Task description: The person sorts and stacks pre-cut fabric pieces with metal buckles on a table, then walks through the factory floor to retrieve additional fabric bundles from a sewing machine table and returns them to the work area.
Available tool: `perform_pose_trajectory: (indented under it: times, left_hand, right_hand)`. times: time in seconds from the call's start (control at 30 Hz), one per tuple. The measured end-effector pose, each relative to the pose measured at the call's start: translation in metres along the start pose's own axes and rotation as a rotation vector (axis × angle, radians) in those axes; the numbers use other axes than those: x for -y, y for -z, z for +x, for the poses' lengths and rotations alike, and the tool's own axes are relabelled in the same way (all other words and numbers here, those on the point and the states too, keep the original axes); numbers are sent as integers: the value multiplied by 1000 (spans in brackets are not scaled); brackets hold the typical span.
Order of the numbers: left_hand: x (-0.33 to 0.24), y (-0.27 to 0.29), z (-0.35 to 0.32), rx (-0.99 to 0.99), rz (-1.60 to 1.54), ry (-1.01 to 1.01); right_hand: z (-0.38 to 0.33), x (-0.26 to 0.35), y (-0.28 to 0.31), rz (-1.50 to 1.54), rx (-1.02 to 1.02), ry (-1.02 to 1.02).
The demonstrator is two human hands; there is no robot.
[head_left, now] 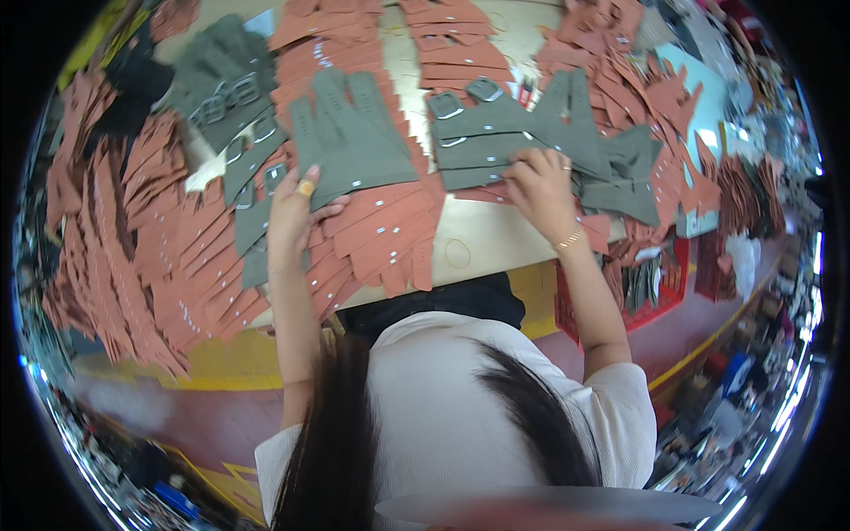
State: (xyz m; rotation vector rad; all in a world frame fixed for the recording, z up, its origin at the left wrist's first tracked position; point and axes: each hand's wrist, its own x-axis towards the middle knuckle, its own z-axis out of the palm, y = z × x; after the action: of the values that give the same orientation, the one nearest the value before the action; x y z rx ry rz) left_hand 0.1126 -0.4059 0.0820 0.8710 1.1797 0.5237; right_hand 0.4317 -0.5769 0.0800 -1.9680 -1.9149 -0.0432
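Note:
My left hand (295, 212), a gold ring on one finger, is closed on the lower left edge of a grey-green glove piece (350, 142). That piece lies over salmon-coloured glove pieces (381, 230) fanned out in overlapping rows with small white tags. My right hand (542, 186) has its fingers bent together at the near edge of a fanned set of grey-green glove pieces (478, 146). Whether it grips one of them I cannot tell for sure, as the fingertips cover the edge. More grey-green pieces (633, 173) lie just right of that hand.
Salmon glove pieces (124, 248) cover the table's left side and overhang its front edge. Further grey-green pieces (226, 80) lie at the back left. A red crate (677, 283) holding pieces stands below the table (469, 239) at right. A pale blue surface (708, 97) adjoins at right.

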Motion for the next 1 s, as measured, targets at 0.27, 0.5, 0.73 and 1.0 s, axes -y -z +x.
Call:
perform_pose_trajectory:
  times: [0.27, 0.5, 0.73, 1.0]
  left_hand:
    - [5, 6, -1, 11, -147, 19]
    - [8, 6, 0, 15, -270, 19]
    - [7, 7, 2, 56, -286, 14]
    - [31, -1, 18, 10, -114, -154]
  right_hand:
    - [96, 48, 96, 328, 210, -34]
    - [146, 101, 30, 455, -108, 342]
    - [114, 119, -51, 394, 210, 466]
    - [171, 172, -41, 476, 170, 549]
